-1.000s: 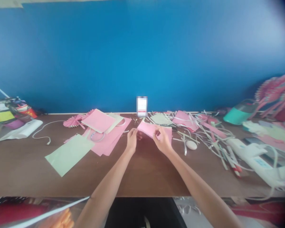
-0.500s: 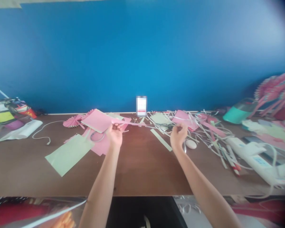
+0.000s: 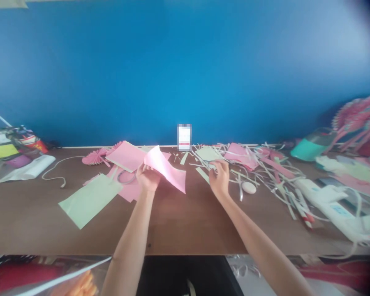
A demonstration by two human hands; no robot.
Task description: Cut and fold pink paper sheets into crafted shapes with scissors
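My left hand grips a pink paper sheet above the table; my right hand curls over cut paper strips, its hold unclear; a green sheet lies whole.

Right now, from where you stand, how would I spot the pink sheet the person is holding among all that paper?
Start at the long brown table below the blue wall. Near its middle, the person's left hand holds a curved pink paper sheet. Unlike the pink sheets lying flat nearby, it stands up in the air, its free corner drooping.
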